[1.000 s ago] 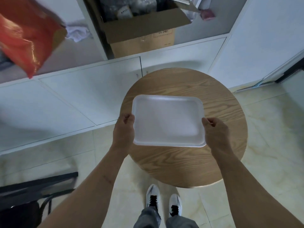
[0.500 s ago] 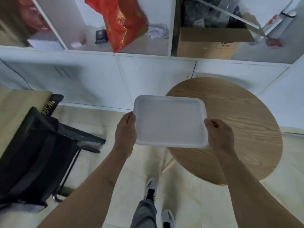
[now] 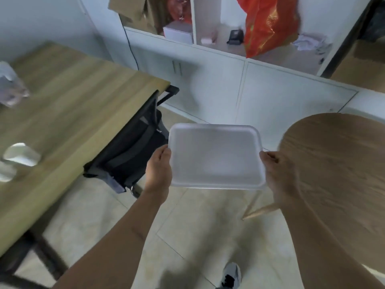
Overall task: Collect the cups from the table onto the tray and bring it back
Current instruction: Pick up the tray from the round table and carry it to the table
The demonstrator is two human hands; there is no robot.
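A chair (image 3: 133,155) stood at nine o'clock of the tray (image 3: 215,156), cups (image 3: 20,156) beyond on the table (image 3: 68,113). The tray was clasped by left hand (image 3: 159,172) and right hand (image 3: 279,174).

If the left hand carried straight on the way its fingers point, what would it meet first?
The left hand is already clamped on the tray, fingers pointing up-frame. Straight on, it would probably meet the black chair first, then the white cabinet; blur leaves depth uncertain.

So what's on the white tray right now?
Nothing: the tray is bare, held by the left hand and right hand. Its underside is hidden.
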